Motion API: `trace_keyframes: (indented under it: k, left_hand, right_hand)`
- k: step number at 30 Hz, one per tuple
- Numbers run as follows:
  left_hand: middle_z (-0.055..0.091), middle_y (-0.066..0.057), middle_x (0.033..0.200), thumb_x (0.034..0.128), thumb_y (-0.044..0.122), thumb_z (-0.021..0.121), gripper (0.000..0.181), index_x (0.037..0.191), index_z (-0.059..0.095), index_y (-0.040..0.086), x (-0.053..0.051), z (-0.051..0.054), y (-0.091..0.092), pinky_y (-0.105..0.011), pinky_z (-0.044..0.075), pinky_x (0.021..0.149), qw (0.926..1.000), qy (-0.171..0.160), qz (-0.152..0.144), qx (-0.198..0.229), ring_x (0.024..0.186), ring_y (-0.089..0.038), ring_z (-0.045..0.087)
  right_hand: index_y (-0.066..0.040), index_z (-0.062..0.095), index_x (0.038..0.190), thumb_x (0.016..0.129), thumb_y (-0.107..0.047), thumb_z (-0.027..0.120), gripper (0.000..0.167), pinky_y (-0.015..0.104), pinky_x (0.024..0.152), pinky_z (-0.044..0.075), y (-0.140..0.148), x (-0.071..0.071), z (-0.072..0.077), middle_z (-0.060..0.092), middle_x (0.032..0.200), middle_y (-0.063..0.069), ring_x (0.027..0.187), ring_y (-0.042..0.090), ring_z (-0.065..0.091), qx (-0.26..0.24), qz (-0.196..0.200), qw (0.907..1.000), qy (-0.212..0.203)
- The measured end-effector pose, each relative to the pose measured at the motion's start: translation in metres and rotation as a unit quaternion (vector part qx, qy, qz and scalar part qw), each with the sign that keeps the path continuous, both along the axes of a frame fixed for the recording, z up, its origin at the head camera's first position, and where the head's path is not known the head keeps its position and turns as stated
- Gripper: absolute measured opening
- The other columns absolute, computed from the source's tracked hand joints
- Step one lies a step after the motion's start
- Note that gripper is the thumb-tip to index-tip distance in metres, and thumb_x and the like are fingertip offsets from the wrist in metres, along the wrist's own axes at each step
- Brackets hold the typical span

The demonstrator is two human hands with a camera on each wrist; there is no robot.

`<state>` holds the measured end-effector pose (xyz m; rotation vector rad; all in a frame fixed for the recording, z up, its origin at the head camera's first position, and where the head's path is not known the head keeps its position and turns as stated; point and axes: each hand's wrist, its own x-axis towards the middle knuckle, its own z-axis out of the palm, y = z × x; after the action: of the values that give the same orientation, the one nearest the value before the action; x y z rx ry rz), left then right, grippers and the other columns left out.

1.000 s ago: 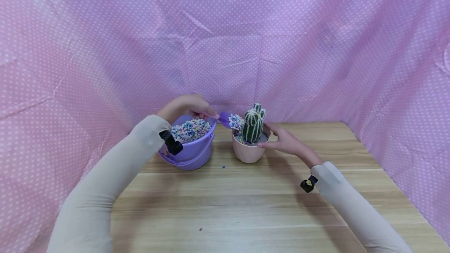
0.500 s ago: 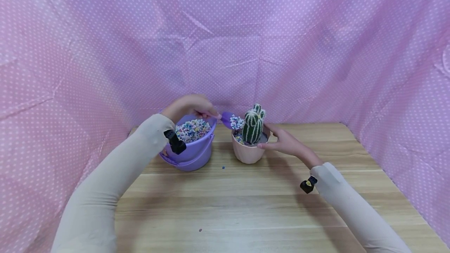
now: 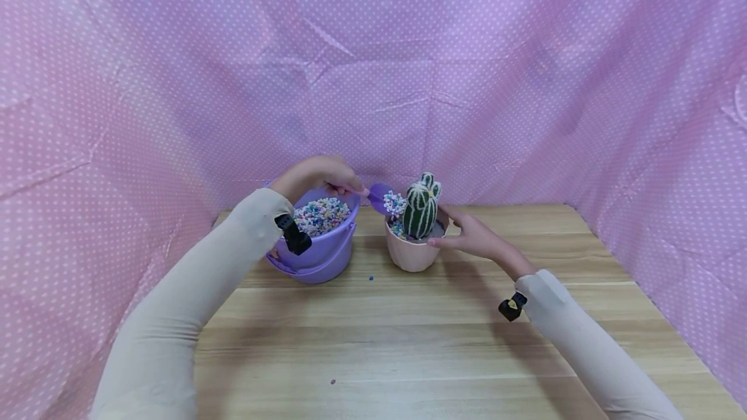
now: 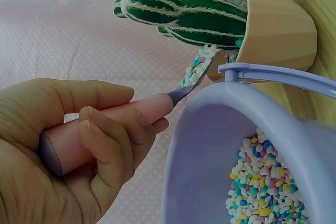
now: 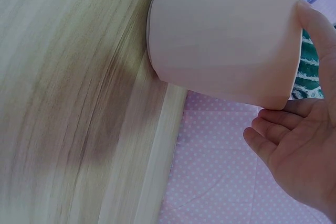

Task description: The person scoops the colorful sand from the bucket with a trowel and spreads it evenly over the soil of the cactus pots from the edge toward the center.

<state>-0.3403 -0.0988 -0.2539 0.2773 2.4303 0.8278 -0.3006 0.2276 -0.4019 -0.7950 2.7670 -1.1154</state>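
Note:
My left hand (image 4: 79,145) grips the pink handle of a small trowel (image 4: 149,107). Its purple blade (image 3: 379,198) carries colored pebbles (image 3: 394,203) over the left rim of a pale peach plant pot (image 3: 411,256). In the pot stands a green cactus (image 3: 420,212) with white stripes; some pebbles and a grey surface show around its base. My right hand (image 3: 471,236) holds the pot from the right, thumb at the near rim and fingers on the far side. In the right wrist view, fingertips (image 5: 270,120) touch the pot wall.
Left of the pot stands a purple bucket (image 3: 320,264) filled partway with multicolored pebbles (image 4: 265,182), its handle hanging down in front. Two stray pebbles lie on the wooden table (image 3: 373,329). Pink dotted cloth (image 3: 373,83) encloses the back and sides.
My left hand has edged right, bringing the trowel blade closer to the cactus, and the pebbles on it have shifted toward the pot. My right hand and the pot stay put.

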Motion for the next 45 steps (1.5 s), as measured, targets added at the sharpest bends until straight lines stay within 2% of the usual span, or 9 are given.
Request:
trace_keyframes:
  k: [6, 13, 26, 38, 45]
  left_hand:
    - [0.050, 0.005, 0.059, 0.0936, 0.021, 0.071, 0.027, 0.072, 0.058, 0.010, -0.0013, -0.0001, 0.0005, -0.017, 0.038, 0.055, 1.0000, 0.003, 0.002, -0.002, 0.053, -0.005, 0.042]
    - [0.052, 0.005, 0.060, 0.0937, 0.022, 0.071, 0.022, 0.083, 0.065, 0.004, -0.0021, -0.0001, 0.0020, -0.017, 0.038, 0.055, 1.0000, 0.004, 0.006, -0.003, 0.054, -0.005, 0.042]
    - [0.055, 0.003, 0.064, 0.0943, 0.023, 0.072, 0.023, 0.087, 0.064, 0.002, -0.0028, -0.0021, 0.0024, -0.019, 0.040, 0.058, 0.9999, 0.011, 0.010, -0.001, 0.055, -0.006, 0.043]
    - [0.052, 0.004, 0.060, 0.0917, 0.022, 0.075, 0.032, 0.067, 0.056, 0.013, 0.0007, -0.0040, 0.0016, -0.018, 0.040, 0.055, 0.9995, 0.016, 0.023, 0.012, 0.053, -0.006, 0.043]
    - [0.052, 0.002, 0.057, 0.0910, 0.017, 0.075, 0.029, 0.067, 0.060, 0.009, 0.0057, -0.0080, 0.0028, -0.018, 0.036, 0.051, 0.9982, 0.018, 0.033, 0.047, 0.051, -0.008, 0.042]
  right_hand:
    - [-0.002, 0.028, 0.159, 0.089, -0.034, 0.080, 0.092, 0.062, 0.118, 0.032, -0.0002, 0.0003, 0.0014, 0.037, 0.162, 0.020, 0.147, 0.042, 0.037, 0.000, -0.001, 1.0000, 0.000]
    - [-0.003, 0.031, 0.159, 0.090, -0.033, 0.080, 0.089, 0.063, 0.117, 0.033, -0.0001, -0.0013, 0.0011, 0.039, 0.160, 0.019, 0.147, 0.042, 0.038, -0.003, 0.003, 1.0000, 0.005]
    - [-0.001, 0.030, 0.158, 0.089, -0.033, 0.080, 0.091, 0.062, 0.117, 0.034, 0.0001, -0.0021, 0.0011, 0.038, 0.161, 0.020, 0.147, 0.042, 0.038, 0.000, 0.002, 1.0000, 0.001]
    - [-0.003, 0.031, 0.158, 0.089, -0.034, 0.080, 0.090, 0.064, 0.116, 0.033, 0.0000, -0.0015, -0.0001, 0.040, 0.160, 0.019, 0.147, 0.040, 0.039, -0.004, 0.007, 1.0000, 0.005]
    - [-0.005, 0.033, 0.158, 0.089, -0.033, 0.080, 0.088, 0.064, 0.116, 0.034, 0.0009, -0.0017, -0.0021, 0.042, 0.159, 0.017, 0.146, 0.039, 0.041, -0.004, 0.008, 0.9999, 0.008]
